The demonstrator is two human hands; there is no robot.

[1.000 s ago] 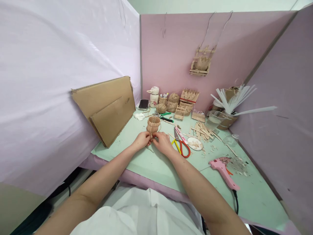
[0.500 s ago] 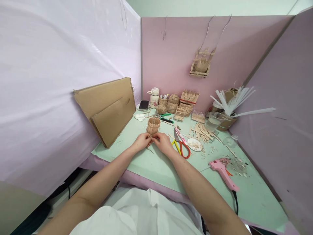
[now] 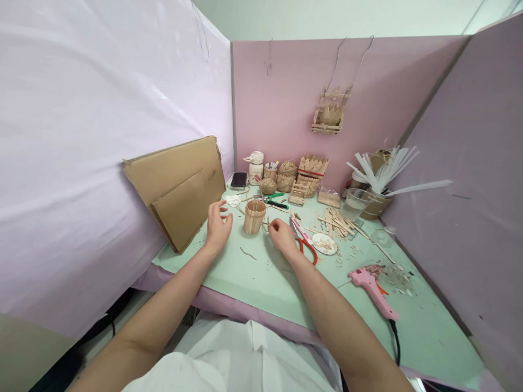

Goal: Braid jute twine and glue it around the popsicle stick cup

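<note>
A small round cup of upright wooden sticks (image 3: 254,222) stands on the table between my hands. Left of it, my left hand (image 3: 218,224) is raised with its fingers apart and holds nothing that I can see. My right hand (image 3: 281,235), close to the cup's right side, is closed in a pinch on a length of twine (image 3: 265,225) beside the cup. A short loose piece of twine (image 3: 248,253) lies on the table in front of the cup.
Red-handled scissors (image 3: 309,251) and a white dish (image 3: 324,243) lie right of my right hand. A pink glue gun (image 3: 373,288) rests farther right. Behind are pliers (image 3: 275,204), twine balls (image 3: 267,186) and loose sticks (image 3: 337,223). Cardboard (image 3: 183,198) leans at left.
My hands have parted from in front of the cup: the left moved left and opened, the right moved right. The cup is now fully uncovered, as is the loose twine piece.
</note>
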